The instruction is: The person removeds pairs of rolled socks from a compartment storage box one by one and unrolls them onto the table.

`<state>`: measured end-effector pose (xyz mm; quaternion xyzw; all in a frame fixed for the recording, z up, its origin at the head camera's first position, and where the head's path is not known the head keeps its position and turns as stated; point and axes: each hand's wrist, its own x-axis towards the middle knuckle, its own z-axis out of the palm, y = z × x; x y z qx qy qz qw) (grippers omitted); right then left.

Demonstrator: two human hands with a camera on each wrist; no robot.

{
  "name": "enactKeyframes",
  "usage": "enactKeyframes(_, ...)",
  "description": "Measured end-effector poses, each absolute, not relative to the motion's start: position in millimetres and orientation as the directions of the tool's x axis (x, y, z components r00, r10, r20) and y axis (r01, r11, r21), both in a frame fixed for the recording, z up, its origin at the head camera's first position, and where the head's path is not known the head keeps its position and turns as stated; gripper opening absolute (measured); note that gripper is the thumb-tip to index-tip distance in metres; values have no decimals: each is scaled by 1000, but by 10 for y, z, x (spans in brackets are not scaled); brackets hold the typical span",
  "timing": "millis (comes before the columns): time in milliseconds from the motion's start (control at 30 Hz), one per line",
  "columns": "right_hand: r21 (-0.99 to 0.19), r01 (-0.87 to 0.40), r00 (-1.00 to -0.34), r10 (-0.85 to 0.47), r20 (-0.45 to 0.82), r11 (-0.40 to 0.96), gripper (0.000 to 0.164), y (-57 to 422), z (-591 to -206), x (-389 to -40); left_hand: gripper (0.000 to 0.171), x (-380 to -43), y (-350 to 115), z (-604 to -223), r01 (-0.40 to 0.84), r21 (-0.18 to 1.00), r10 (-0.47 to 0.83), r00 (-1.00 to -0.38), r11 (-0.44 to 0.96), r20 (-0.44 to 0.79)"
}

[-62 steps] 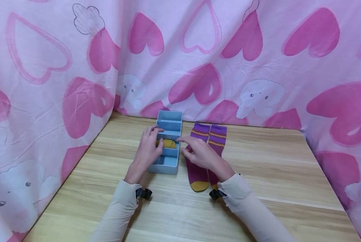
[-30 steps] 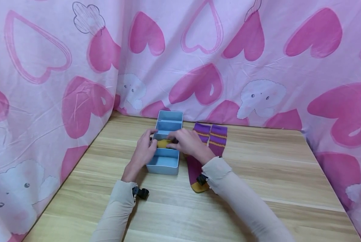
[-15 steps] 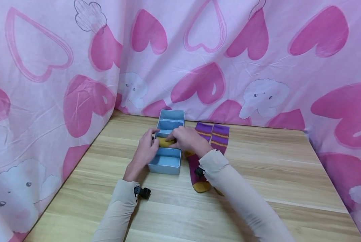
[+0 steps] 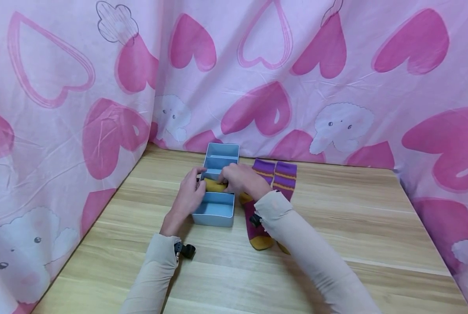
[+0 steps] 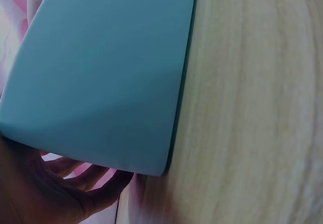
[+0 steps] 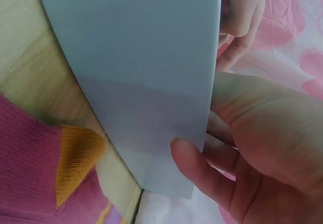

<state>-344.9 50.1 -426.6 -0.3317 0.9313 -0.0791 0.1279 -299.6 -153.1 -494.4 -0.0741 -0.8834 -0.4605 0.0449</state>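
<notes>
A blue-grey divided storage box stands on the table in the head view. One middle compartment holds a folded mustard sock-like bundle. My left hand grips the box's left wall, its thumb by the bundle's left end. Curled fingers of the left hand show at the wall's edge in the left wrist view. Reaching over the right rim, my right hand pinches the bundle's right end. In the right wrist view one finger of the right hand lies outside the wall; other fingertips are hidden behind it.
Two long purple-and-maroon striped socks lie flat right of the box, a left sock and a right sock, partly under my right forearm. A pink heart-print curtain stands behind the wooden table.
My right hand has moved left from beside the box onto the bundle, and its fingers have curled further in. My left hand has come slightly down to the box's left wall.
</notes>
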Motion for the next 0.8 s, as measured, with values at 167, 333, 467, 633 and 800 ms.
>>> enactKeyframes(167, -227, -595, -748, -635, -195, 771, 36, 480, -4267, -3463, 44, -2989, -1535, -4936, 169, 807, 98, -986, 566, 138)
enactKeyframes(333, -202, -608, -741, -640, -204, 768, 33, 467, -4265, -3481, 44, -2995, -1535, -4931, 170, 807, 97, -985, 566, 139)
enactKeyframes(467, -196, -598, -747, -629, -216, 777, 34, 460, -4265, -3486, 45, -3001, -1535, -4936, 176, 805, 100, -984, 567, 145)
enactKeyframes(633, -197, -595, -749, -626, -215, 779, 32, 455, -4282, -3491, 45, -3001, -1539, -4945, 179, 803, 103, -984, 569, 146)
enactKeyframes(800, -208, -612, -739, -645, -195, 763, 26, 451, -4303, -3512, 45, -2994, -1542, -4944, 176, 801, 99, -984, 572, 146)
